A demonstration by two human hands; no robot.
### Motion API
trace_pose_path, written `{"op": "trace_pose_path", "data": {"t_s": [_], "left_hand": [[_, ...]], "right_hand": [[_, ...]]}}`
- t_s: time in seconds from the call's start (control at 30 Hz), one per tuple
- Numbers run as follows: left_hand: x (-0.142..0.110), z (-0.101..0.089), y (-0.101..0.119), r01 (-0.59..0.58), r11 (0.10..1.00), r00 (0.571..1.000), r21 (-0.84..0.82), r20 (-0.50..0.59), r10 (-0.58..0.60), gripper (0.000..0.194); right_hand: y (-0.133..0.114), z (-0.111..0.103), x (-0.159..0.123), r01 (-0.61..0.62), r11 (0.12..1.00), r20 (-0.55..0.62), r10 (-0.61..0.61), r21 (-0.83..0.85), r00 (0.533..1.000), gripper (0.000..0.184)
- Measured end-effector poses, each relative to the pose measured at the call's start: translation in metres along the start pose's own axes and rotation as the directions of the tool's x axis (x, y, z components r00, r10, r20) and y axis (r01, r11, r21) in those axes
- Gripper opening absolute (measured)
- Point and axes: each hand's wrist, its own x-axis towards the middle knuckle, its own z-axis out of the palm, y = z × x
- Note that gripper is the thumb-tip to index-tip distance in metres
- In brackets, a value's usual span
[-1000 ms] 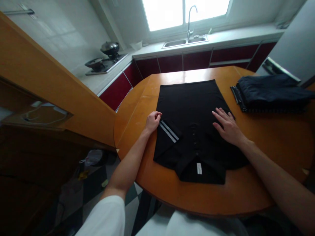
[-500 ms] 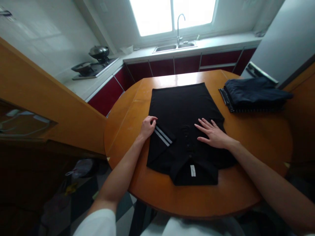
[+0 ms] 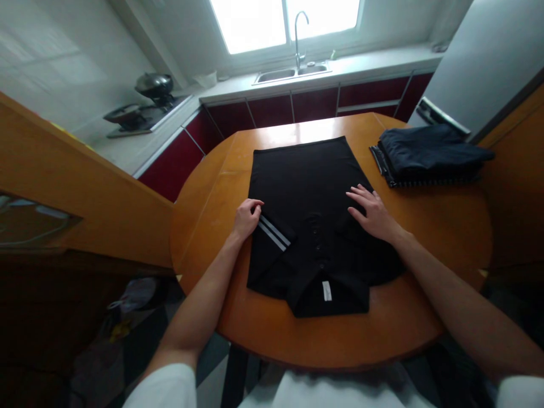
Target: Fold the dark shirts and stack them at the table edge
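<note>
A black polo shirt (image 3: 301,181) lies spread on the wooden table, its collar and white label toward me and its hem toward the window. The sleeve with two pale stripes (image 3: 274,232) is folded inward over the left side of the shirt. My left hand (image 3: 249,218) is closed at the shirt's left edge, thumb and finger pinching the cloth beside the striped cuff. On the right side of the shirt, my right hand (image 3: 374,214) rests with its fingers spread; the cloth under its palm is hidden.
A stack of folded dark clothes (image 3: 429,156) sits at the right of the round table (image 3: 204,221). Beyond are a counter with a sink (image 3: 293,73), a stove with pans (image 3: 144,107) at left, and a grey fridge (image 3: 480,68) at right.
My right hand has slid outward and slightly away from me, toward the shirt's right edge. My left hand stays at the striped sleeve. The whole view has shifted a little.
</note>
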Motion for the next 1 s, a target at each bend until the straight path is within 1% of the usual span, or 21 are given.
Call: {"op": "trace_pose_path", "data": {"t_s": [0.13,0.23,0.33,0.43,0.6,0.7,0.8,1.0], "left_hand": [[0.0,0.0,0.0,0.024,1.0,1.0,0.019,-0.004,-0.024,0.022],[0.0,-0.001,-0.001,0.025,0.999,1.0,0.025,-0.013,-0.025,0.022],[-0.001,-0.002,-0.002,0.03,0.999,0.999,0.028,-0.019,-0.029,0.022],[-0.002,-0.004,-0.003,0.036,0.999,0.999,0.029,-0.023,-0.036,0.022],[-0.002,-0.003,0.001,0.01,1.0,1.0,0.022,-0.022,-0.009,0.021],[-0.002,-0.002,0.004,-0.008,1.0,1.0,0.019,-0.007,0.008,0.022],[-0.003,-0.002,0.005,-0.021,1.0,1.0,0.016,-0.008,0.021,0.023],[-0.003,-0.004,0.005,-0.008,1.0,1.0,0.017,-0.009,0.008,0.023]], "right_hand": [[0.001,-0.006,0.001,-0.021,0.999,-0.081,0.024,0.046,0.996,0.045],[-0.002,-0.008,0.001,-0.025,0.996,-0.101,0.034,0.084,0.994,0.045],[-0.006,-0.009,0.001,-0.019,0.993,-0.084,0.029,0.114,0.996,0.046],[-0.009,-0.007,0.0,-0.001,0.992,-0.042,0.007,0.127,0.999,0.047],[-0.011,-0.001,-0.003,0.045,0.987,0.017,-0.048,0.151,0.999,0.046],[-0.009,0.0,-0.003,0.056,0.984,0.026,-0.061,0.168,0.998,0.044],[-0.01,-0.002,-0.003,0.048,0.982,-0.009,-0.047,0.181,0.999,0.042],[-0.014,-0.008,-0.002,0.01,0.983,-0.083,0.006,0.185,0.997,0.042]]}}
